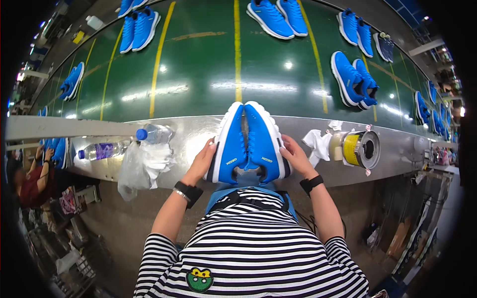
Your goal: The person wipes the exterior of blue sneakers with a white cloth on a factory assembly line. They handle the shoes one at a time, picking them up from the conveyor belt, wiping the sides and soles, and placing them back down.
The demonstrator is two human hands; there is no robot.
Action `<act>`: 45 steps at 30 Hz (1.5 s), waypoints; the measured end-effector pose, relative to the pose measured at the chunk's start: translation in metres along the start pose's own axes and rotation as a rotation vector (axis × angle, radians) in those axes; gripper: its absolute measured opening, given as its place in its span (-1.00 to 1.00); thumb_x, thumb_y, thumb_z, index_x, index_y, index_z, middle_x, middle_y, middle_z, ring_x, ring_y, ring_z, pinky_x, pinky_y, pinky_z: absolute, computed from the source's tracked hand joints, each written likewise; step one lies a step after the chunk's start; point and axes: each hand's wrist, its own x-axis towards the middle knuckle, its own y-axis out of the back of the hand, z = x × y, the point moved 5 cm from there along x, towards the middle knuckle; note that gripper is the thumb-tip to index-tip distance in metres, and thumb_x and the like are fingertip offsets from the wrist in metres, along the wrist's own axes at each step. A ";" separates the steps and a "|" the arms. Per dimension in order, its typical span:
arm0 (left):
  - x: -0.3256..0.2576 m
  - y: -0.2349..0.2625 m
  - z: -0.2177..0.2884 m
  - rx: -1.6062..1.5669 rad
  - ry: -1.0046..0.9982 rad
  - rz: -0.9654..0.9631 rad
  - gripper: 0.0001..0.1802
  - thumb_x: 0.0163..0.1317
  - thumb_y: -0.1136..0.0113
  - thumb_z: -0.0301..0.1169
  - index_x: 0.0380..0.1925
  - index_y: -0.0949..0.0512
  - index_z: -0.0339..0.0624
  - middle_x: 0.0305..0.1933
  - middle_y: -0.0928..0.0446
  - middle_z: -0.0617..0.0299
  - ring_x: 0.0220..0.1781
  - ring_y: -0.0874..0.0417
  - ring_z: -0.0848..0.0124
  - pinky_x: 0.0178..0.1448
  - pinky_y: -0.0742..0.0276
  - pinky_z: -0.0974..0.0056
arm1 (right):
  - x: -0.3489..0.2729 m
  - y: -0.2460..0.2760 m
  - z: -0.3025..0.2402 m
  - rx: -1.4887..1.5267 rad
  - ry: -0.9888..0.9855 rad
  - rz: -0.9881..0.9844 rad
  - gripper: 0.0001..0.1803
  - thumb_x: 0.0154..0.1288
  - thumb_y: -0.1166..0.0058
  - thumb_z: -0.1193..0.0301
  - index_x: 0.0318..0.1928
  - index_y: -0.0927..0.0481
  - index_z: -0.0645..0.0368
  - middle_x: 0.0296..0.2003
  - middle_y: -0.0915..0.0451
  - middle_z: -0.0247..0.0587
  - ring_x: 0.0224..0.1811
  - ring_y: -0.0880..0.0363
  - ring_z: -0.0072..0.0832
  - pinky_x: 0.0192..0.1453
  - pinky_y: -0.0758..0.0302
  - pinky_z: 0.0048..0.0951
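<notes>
Two blue sneakers with white soles stand side by side in front of me at the metal ledge, toes pointing away. My left hand (203, 160) is closed on the outer heel side of the left sneaker (229, 148). On the other side, my right hand (295, 156) grips the outer heel side of the right sneaker (263, 144). The toes of the pair touch or nearly touch, reaching the edge of the green conveyor belt (198, 64). Fingers under the soles are partly hidden.
Pairs of blue sneakers (354, 79) sit on the belt between yellow lines. Left on the metal ledge (194, 129) are plastic bottles (156, 133) and a plastic bag (133, 169); right are white tissue (316, 145) and an open tin (360, 149). Another person (37, 179) works at far left.
</notes>
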 end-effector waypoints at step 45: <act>0.023 -0.034 0.016 -0.597 0.165 -0.320 -0.04 -0.09 -0.35 -0.17 0.20 0.03 -0.25 0.13 -0.26 0.09 0.18 -0.25 0.33 0.23 -0.18 0.26 | 0.008 -0.043 -0.031 0.469 -0.221 -0.090 0.07 -0.06 -0.31 0.30 0.29 0.21 0.27 0.12 -0.25 0.01 0.13 -0.27 -0.37 0.24 -0.14 -0.37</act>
